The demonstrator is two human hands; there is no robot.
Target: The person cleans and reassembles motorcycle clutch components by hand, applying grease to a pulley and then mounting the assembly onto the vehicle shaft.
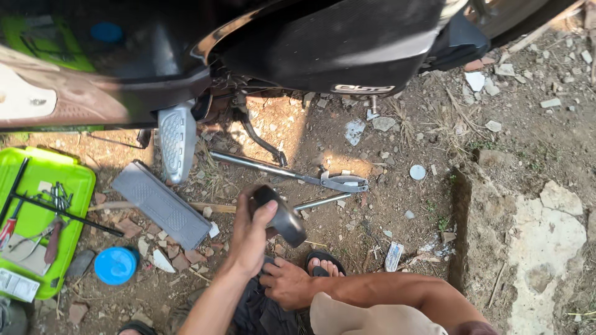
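On stony dirt below the scooter (pixel 323 43), your left hand (pixel 251 239) wraps its fingers around a black part (pixel 282 214), so grip it firmly, while your right hand (pixel 288 282) rests loosely curled, holding nothing, on your knee.

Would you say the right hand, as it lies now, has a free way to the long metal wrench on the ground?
Probably yes: the right hand rests empty on the knee, and only bare dirt lies before the wrench.

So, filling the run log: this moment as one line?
left hand: holds dark grip piece | right hand: rests on knee | green tray: left
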